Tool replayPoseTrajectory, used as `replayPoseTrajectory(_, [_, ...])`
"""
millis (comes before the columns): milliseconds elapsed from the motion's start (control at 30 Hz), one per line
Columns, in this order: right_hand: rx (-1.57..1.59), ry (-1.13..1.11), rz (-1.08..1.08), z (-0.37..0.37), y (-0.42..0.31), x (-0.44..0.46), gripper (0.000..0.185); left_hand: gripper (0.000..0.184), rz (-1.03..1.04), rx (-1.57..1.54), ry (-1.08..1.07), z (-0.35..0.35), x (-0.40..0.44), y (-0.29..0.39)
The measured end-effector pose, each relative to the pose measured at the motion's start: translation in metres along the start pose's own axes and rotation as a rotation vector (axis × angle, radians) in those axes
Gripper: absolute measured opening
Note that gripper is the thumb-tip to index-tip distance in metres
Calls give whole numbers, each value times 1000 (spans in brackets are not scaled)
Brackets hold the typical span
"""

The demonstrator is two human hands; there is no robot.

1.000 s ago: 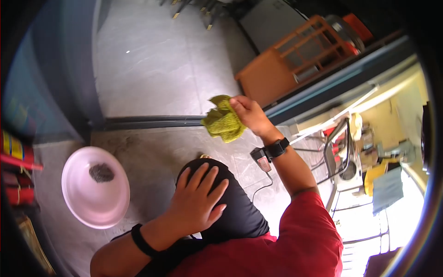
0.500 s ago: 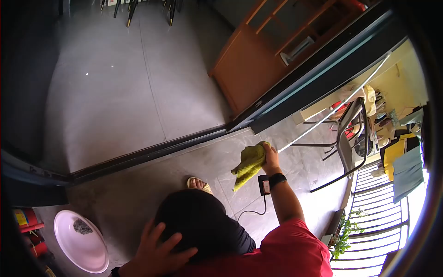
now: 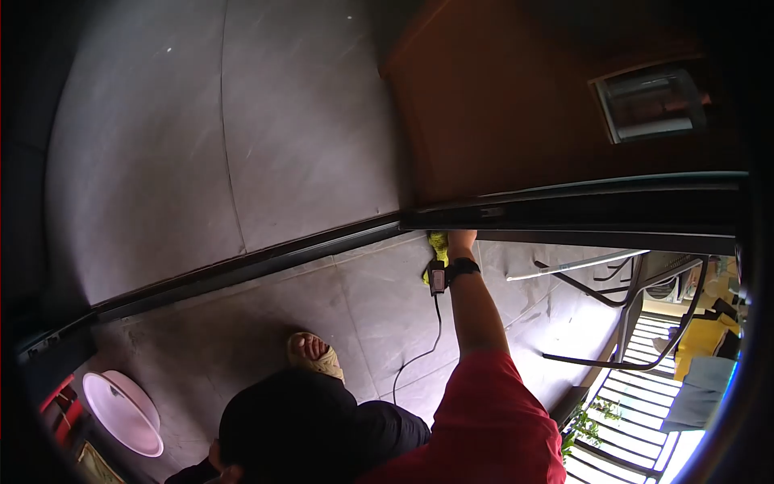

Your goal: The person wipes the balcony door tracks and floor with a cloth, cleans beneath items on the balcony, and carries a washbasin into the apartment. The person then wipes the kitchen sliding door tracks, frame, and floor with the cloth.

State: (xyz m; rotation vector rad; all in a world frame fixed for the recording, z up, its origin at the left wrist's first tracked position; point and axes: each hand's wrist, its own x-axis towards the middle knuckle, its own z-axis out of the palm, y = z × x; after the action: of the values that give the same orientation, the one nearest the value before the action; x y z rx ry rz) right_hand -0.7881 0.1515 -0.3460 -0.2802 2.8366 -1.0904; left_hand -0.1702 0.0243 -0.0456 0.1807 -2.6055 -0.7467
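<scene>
My right hand (image 3: 462,240) reaches to the bottom of the dark sliding-door frame (image 3: 564,214), its fingertips hidden at the frame's edge. A yellow-green cloth (image 3: 438,244) is in that hand and hangs down beside the wrist. The wrist wears a black band (image 3: 462,269), and a small cabled box (image 3: 437,278) sits next to it. Only bits of my left hand (image 3: 226,466) show beside my dark-clothed knee (image 3: 282,419); its fingers are mostly hidden.
A pink basin (image 3: 121,411) stands on the floor at lower left. The door's floor track (image 3: 250,270) crosses the view. To the right are a white pole (image 3: 564,266), a chair (image 3: 637,306), a railing (image 3: 637,395) and a plant (image 3: 592,423). My sandalled foot (image 3: 314,351) is below the track.
My right hand has moved with the cloth up to the door frame's lower edge. The white pole's near end is now apart from the hand. My left hand has slid mostly out of sight.
</scene>
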Motion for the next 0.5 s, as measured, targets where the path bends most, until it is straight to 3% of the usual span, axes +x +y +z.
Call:
replayPoseTrajectory(67, [-558, -193, -182, 4, -1, -6, 42, 36, -26, 14, -2, -1, 3, 0])
replayPoseTrajectory(100, [-87, -80, -132, 29, 44, 2, 40, 37, -37, 22, -1, 0, 4, 2])
replayPoseTrajectory(133, [-95, -93, -134, 25, 40, 1, 40, 37, -46, 28, 3, 0, 4, 4])
replayPoseTrajectory(200, [477, -168, 330, 9, 25, 0, 34, 37, -72, 27, 14, 2, 4, 6])
replayPoseTrajectory(233, [535, -208, 337, 3, -2, -15, 32, 37, -78, 32, 18, 1, 6, 9])
replayPoseTrajectory(367, [410, -461, 375, -26, -12, -5, 32, 36, -141, -28, -17, -5, 12, 2])
replayPoseTrajectory(500, [113, -668, 241, -25, -11, -4, 33, 38, -49, -80, -24, -3, 11, -12])
